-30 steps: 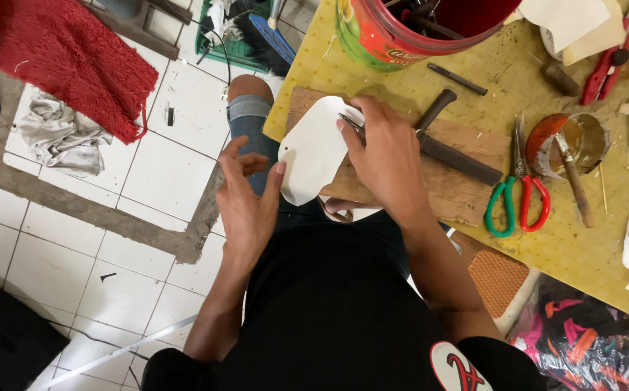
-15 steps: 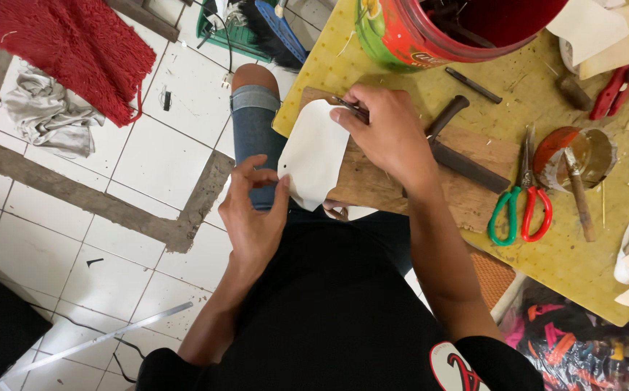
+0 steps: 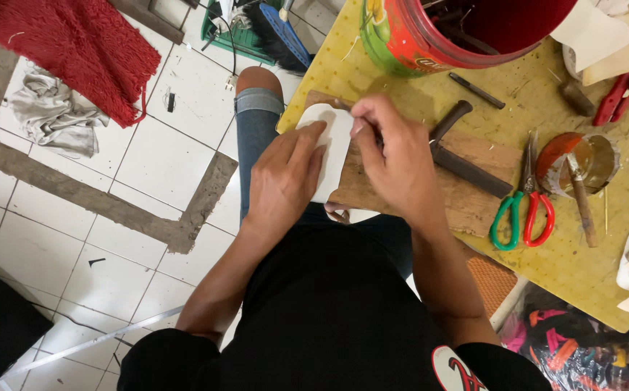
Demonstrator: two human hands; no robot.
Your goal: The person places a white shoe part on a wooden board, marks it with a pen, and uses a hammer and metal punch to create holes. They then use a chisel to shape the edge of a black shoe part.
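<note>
Step in hand, as judged: marking or scoring the white sheet piece [image 3: 332,148] on the wooden board [image 3: 466,181]. No cut line can be made out.

Left hand [image 3: 282,181]: flat, palm down, fingers spread over the near-left part of the sheet, pressing it to the board. Not curled round anything; it pins the sheet.

Right hand [image 3: 394,156]: closed in a pinch over a thin tool, mostly hidden by the fingers; a dark tip shows at the sheet's far edge. Whether it is a pen or a blade cannot be told.

Next move, as judged: calls for steady downward pressure from the left hand so the sheet does not slide, and a controlled draw of the tool along the edge, clear of the left fingertips.

The sheet: white, thin, flat, with rounded corners, roughly an upright oblong. It lies at the left end of the board, its left edge overhanging toward the person's knee [image 3: 258,108]. Surface plain, no marks visible.

Around:
- 1 dark metal hammer-like tool [image 3: 466,156] on the board, just right of the right hand.
- 1 pair of scissors [image 3: 521,210] with 1 green and 1 red handle, farther right.
- Red bucket [image 3: 466,32] at the far side of the yellow table [image 3: 568,268].
- Red rug [image 3: 75,51] on the tiled floor, far left.
</note>
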